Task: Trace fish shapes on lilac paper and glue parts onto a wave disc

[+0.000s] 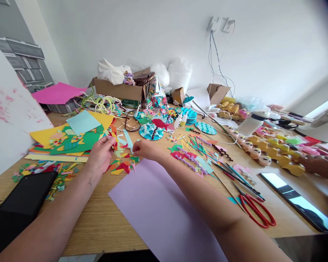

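Note:
My left hand (101,153) is closed in a pinch above the paper scraps (122,166), beside a stack of coloured sheets. Red and yellow bits show at its fingertips, but I cannot make out whether it holds one. Facing it, my right hand (145,150) has its fingers curled downward at the scraps' right side; what they hold, if anything, is hidden. A light blue paper strip (128,139) lies between the hands. Under my right forearm rests a lilac sheet (164,211). Behind the hands lies a blue and white disc (144,131) with a red paper fish (159,124) on it.
Red-handled scissors (255,209) and pencils lie to the right, near a phone (295,198). A black phone (22,196) lies at left. Glue bottles (183,119) stand behind. Another person's hand (318,165) is at far right, by yellow egg-carton pieces (278,154).

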`<state>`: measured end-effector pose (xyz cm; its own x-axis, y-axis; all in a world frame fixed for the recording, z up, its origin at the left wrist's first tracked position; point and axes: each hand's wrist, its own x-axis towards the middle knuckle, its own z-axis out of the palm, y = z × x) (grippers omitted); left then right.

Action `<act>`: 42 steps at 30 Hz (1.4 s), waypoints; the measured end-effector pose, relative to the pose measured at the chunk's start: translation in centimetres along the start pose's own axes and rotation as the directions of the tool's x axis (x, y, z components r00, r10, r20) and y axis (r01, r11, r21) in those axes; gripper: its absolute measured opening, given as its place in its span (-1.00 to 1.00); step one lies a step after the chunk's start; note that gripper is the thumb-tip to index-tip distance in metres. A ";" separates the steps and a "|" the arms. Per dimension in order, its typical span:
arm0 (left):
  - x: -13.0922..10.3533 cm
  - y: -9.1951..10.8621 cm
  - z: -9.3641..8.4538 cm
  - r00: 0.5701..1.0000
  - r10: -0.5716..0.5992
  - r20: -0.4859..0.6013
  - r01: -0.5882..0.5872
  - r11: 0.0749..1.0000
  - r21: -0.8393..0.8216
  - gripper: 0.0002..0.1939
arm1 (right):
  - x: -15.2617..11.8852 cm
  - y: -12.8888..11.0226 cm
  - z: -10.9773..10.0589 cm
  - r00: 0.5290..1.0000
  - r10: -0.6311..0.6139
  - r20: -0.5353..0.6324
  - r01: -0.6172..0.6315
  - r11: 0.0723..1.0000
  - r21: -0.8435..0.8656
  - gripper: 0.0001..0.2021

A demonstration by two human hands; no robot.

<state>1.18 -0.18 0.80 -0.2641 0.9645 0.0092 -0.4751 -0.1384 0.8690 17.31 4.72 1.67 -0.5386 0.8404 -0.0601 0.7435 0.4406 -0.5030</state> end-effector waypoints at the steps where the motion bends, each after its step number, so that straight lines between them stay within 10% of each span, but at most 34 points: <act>1: 0.0 0.0 0.1 1.000 0.012 -0.008 -0.012 1.000 0.008 -0.76 | -0.1 0.0 0.1 1.000 0.007 0.014 -0.007 0.999 -0.038 -0.93; 22: 0.1 0.2 -0.2 0.992 0.117 -0.039 -0.112 0.987 0.118 -0.86 | 3.1 -2.6 1.8 0.994 0.041 0.105 -0.018 0.978 -0.207 -0.88; 35: 0.4 0.0 -0.4 0.985 0.154 -0.072 -0.141 0.977 0.161 -0.87 | 1.9 -0.3 1.0 0.997 0.031 -0.069 -0.014 0.971 0.237 -0.93; 38: 0.5 -0.2 -0.5 0.981 0.168 -0.091 -0.152 0.974 0.166 -0.88 | 0.7 -0.7 0.0 0.993 0.021 -0.118 0.040 0.873 0.486 -0.93; 42: 0.4 -0.4 -0.5 0.984 0.161 -0.074 -0.146 0.973 0.180 -0.87 | -0.3 -2.9 -0.2 0.987 -0.007 -0.160 0.146 0.444 0.884 -0.82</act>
<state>0.83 0.14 0.19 -0.3985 0.9102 0.1125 -0.2730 -0.2348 0.9329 15.43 3.23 3.27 -0.4739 0.8767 0.0820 -0.0991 0.0395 -0.9943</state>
